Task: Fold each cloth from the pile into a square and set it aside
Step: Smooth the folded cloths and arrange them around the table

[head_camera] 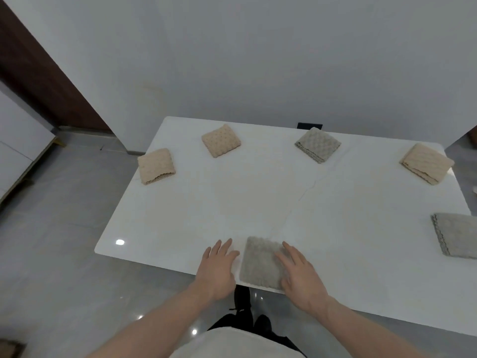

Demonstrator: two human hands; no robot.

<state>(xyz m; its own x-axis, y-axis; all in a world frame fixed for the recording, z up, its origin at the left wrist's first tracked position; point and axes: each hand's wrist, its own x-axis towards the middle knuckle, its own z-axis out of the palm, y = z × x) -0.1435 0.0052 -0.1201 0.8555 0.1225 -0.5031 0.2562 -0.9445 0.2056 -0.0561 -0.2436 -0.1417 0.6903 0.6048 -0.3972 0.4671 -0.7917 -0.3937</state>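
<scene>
Resting flat on the grey cloth (259, 264), right hand (300, 277), left hand (218, 272) beside it

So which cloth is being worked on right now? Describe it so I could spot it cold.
Start at the white table and go to its near edge, in front of the person. The grey cloth lies there, folded square, with the right hand flat on it and the left hand beside it. The five other folded cloths lie untouched along the far and right edges.

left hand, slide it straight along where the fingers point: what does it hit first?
Probably nothing close: the left hand points up-table over bare white marble tabletop. The far folded beige textured cloth lies roughly in line, though depth is unclear.
</scene>
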